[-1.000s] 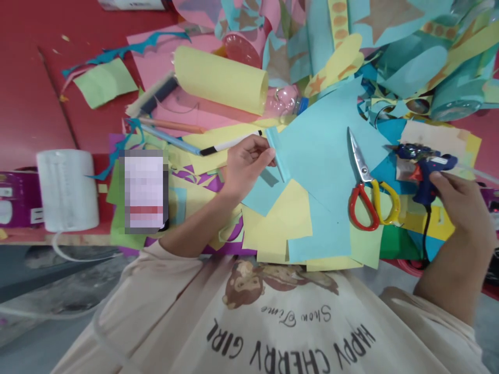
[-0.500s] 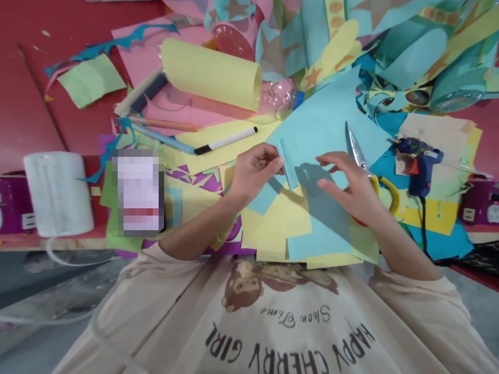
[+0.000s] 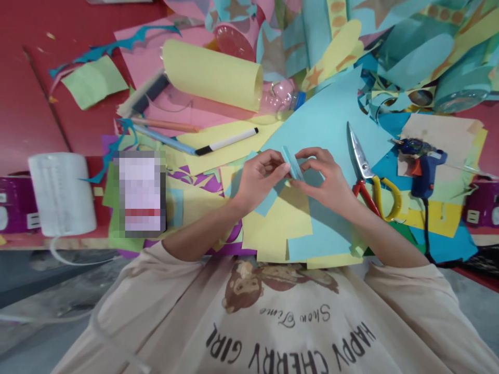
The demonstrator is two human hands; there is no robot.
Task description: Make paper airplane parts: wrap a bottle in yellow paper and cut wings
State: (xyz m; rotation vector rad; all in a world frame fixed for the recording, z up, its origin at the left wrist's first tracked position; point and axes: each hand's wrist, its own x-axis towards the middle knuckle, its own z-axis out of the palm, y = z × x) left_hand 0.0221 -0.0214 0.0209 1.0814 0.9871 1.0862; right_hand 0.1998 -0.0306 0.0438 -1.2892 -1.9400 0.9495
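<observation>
A narrow light-blue folded paper strip [image 3: 291, 160] is held up between my two hands, above the blue and yellow sheets. My left hand [image 3: 260, 179] pinches its left edge between thumb and fingers. From the other side, my right hand [image 3: 323, 174] has its thumb and fingertips at the strip's right edge and lower end. Under the hands lie a large light-blue sheet [image 3: 331, 122] and a pale yellow sheet [image 3: 273, 228]. Scissors [image 3: 365, 171] with red and yellow handles lie just right of my right hand, blades pointing away.
A glue gun [image 3: 423, 163] with a black cord rests at the right. A white marker [image 3: 226, 141] and a bottle [image 3: 278, 98] partly wrapped in a yellow paper tube [image 3: 212, 75] lie beyond my hands. A blurred-out phone-like object [image 3: 141, 192] is at the left.
My right hand has moved left from beside the scissors and closed on the strip's right side. The scissors' handles show more fully. My left hand keeps its pinch.
</observation>
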